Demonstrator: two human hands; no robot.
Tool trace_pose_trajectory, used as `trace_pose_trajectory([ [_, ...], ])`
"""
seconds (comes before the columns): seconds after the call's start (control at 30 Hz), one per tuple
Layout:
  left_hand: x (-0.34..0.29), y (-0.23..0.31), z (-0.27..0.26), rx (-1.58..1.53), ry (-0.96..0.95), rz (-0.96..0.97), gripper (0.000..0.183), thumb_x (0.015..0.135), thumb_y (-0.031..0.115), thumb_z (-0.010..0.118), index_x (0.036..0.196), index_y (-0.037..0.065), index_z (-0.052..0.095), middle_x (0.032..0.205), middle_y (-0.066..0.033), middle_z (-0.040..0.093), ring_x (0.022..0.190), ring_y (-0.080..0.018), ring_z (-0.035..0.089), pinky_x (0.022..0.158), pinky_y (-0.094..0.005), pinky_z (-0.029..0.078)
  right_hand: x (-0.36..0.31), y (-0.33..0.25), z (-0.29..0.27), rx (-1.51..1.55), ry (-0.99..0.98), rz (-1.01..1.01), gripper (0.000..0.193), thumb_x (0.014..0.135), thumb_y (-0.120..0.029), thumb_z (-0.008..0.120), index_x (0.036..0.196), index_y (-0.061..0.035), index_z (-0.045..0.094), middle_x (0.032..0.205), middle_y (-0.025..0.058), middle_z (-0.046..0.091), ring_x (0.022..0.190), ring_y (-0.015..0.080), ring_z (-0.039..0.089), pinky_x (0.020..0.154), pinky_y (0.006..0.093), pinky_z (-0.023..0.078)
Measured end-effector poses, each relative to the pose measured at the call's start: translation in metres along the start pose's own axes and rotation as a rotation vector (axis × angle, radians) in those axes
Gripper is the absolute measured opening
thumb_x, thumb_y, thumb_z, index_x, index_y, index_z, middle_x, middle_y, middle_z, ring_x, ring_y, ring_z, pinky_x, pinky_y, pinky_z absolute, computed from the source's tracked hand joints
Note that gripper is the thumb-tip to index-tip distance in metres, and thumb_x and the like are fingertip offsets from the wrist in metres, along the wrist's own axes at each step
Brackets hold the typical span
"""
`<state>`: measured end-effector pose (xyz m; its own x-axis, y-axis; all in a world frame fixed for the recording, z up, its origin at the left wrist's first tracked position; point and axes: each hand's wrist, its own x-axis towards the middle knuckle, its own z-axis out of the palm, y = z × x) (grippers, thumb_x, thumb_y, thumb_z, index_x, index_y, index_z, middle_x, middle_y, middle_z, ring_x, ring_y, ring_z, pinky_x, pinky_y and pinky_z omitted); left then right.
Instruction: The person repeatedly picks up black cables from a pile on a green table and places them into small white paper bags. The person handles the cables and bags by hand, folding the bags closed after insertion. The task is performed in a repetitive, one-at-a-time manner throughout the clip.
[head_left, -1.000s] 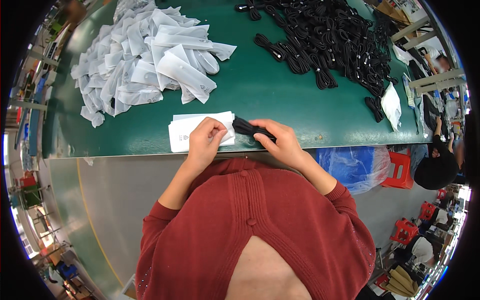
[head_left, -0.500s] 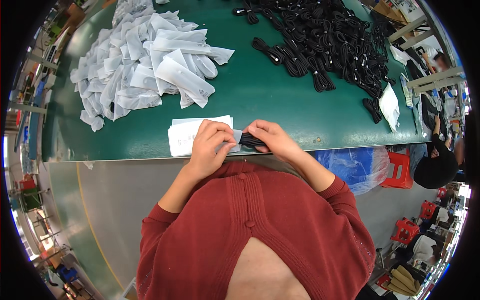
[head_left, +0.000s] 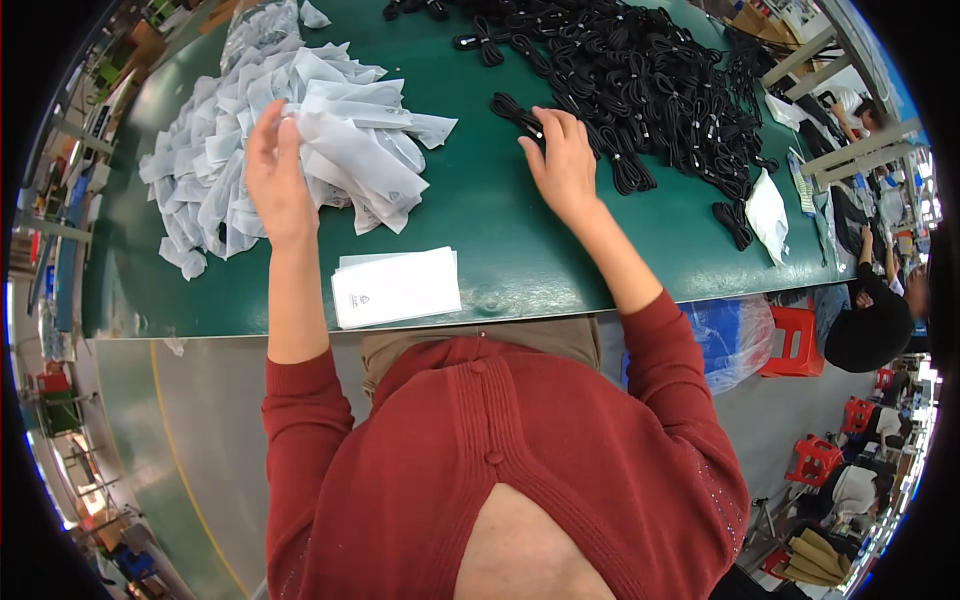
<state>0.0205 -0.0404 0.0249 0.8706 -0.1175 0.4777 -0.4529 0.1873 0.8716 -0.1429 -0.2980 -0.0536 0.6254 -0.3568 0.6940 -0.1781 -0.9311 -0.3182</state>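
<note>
My left hand point(head_left: 278, 175) is over the near side of a large pile of translucent white bags point(head_left: 225, 130). Its thumb and fingers are apart, beside the end of a filled bag point(head_left: 350, 155) lying on top. My right hand point(head_left: 566, 165) reaches to the left edge of a heap of black cables point(head_left: 660, 80), each coiled and tied. Its thumb and fingers are spread around one cable bundle point(head_left: 512, 110), partly covering it, and do not look closed on it. Near the table edge lies a stack of flat white bags point(head_left: 398, 290) with small printing.
The green table point(head_left: 480, 215) has its near edge right before my body. At the right lie a white packet point(head_left: 768, 215) and a separate black cable bundle point(head_left: 733, 225). Below the edge stand a plastic-covered blue container point(head_left: 725, 345) and a red stool point(head_left: 787, 340). Another person point(head_left: 870, 325) sits far right.
Both hands have left the flat bag stack. My left hand went to the white pile, and the cable and bag held between them are out of my hands. My right hand moved to the cables.
</note>
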Motion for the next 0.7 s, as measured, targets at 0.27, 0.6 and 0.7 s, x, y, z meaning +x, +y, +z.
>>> trace_pose_trajectory([
  [0.27, -0.123, -0.012, -0.023, 0.435, -0.777, 0.213, 0.026, 0.075, 0.002, 0.078, 0.099, 0.003, 0.068, 0.100, -0.0084, 0.062, 0.090, -0.0228, 0.059, 0.068, -0.0305, 0.050, -0.010, 0.017, 0.020, -0.101, -0.170, 0.037, 0.026, 0.076, -0.012, 0.073, 0.097, -0.0013, 0.063, 0.094, 0.0129, 0.058, 0.089, 0.0336, 0.059, 0.073, 0.0441, 0.050],
  [0.6, -0.157, -0.021, -0.026, 0.352, -0.764, -0.071, 0.009, 0.080, -0.002, 0.070, 0.086, 0.000, 0.063, 0.086, -0.0093, 0.061, 0.074, -0.0198, 0.058, 0.069, -0.0306, 0.048, -0.081, -0.054, -0.059, 0.573, -0.434, 0.270, 0.022, 0.083, -0.010, 0.068, 0.099, 0.0004, 0.058, 0.088, 0.0142, 0.061, 0.078, 0.0264, 0.063, 0.069, 0.0348, 0.051],
  [0.7, -0.157, -0.019, -0.027, 0.313, -0.706, -0.121, 0.008, 0.081, -0.004, 0.068, 0.084, 0.000, 0.062, 0.083, -0.0085, 0.061, 0.070, -0.0182, 0.057, 0.067, -0.0298, 0.047, -0.090, -0.072, -0.079, 0.596, -0.505, 0.263, 0.022, 0.083, -0.010, 0.069, 0.098, 0.0004, 0.058, 0.089, 0.0143, 0.061, 0.077, 0.0271, 0.063, 0.069, 0.0353, 0.051],
])
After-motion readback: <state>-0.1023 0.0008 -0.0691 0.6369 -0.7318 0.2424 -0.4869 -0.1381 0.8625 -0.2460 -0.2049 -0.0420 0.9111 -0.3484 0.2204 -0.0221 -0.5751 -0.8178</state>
